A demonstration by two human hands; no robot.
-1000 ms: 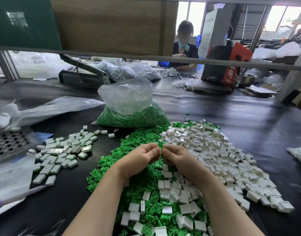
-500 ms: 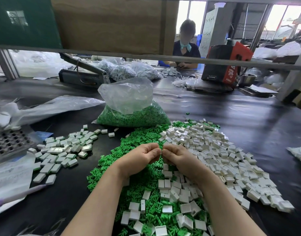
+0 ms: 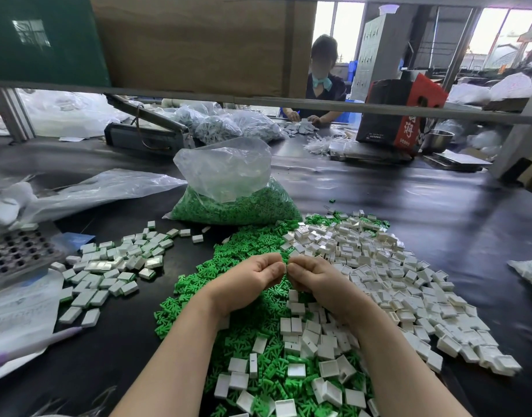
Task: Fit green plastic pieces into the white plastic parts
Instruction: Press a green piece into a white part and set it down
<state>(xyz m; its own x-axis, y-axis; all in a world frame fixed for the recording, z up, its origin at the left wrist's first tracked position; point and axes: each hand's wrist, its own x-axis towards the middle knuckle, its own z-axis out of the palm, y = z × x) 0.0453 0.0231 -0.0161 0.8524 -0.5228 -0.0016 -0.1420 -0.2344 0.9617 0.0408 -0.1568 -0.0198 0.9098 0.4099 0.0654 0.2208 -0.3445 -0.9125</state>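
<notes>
over the middle of the dark bench, both hands met fingertip to fingertip above the loose green pieces (image 3: 246, 299). left hand (image 3: 246, 281) had fingers curled in, thumb & forefinger pinched together; right hand (image 3: 316, 278) was curled the same way, w/ a thin sliver of white showing between the two sets of tips, prob. a white part (image 3: 286, 267) being mated w/ a green one. couldn't tell which hand held which bit, the fingers hid nearly all of it. rest of the stock lay close by: white parts heap (image 3: 379, 266) spread to the right & under the right forearm, green ones beneath both wrists, more green in the clear bag (image 3: 231, 200) behind. a separate pile of white blocks w/ green edges (image 3: 114, 266) sat off to the left, apart from the raw stock, likely finished ones. judging by look, the pcs were light, rigid moulded plastic w/ smooth faces, so easy to flick away or drop; best pinched by the side walls of the white shell, leaving its open face free, & the green insert by its outer edges so it went in straight, not cocked.
</notes>
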